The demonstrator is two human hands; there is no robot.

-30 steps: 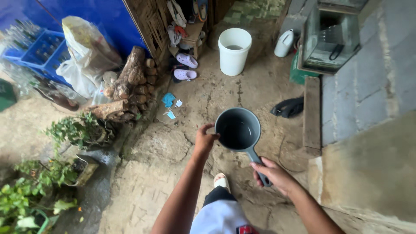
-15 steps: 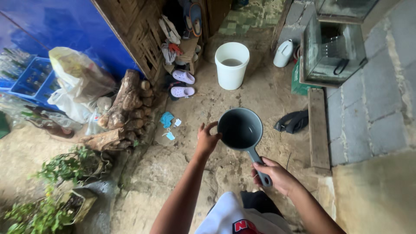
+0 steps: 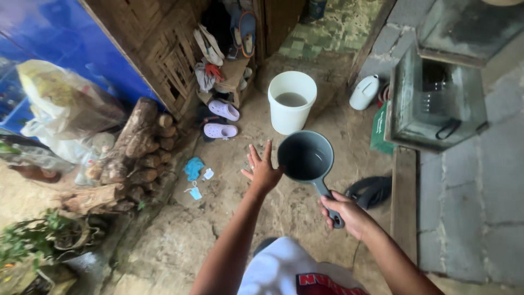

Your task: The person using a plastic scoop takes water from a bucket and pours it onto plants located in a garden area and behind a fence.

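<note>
The person's right hand is wrapped tightly around the handle of a grey plastic water dipper, fingers closed on the lower end of the handle, the bowl pointing away toward 11 o'clock from the fist. The dipper sits near the centre of the view, held over the packed dirt ground, and a little water shows inside the bowl. The left hand is spread wide, fingers fanned and holding nothing; its thumb side lies just against the dipper's rim at the bowl's 9 o'clock edge.

At 12 o'clock from the dipper stands a white bucket with water in it, near but apart from the bowl's far rim; bare ground lies between the two. At 2 o'clock a white jug leans by a glass tank that rests on the grey paved step. A wooden plank runs along that step's edge at 3 o'clock, with a dark strap on the ground just beside the right hand.

At 10 o'clock, two lilac clogs lie before a woven wall. A stack of logs closes off the 9 o'clock side, with blue scraps on the ground between logs and left hand. Open dirt runs from the hands up to the bucket
</note>
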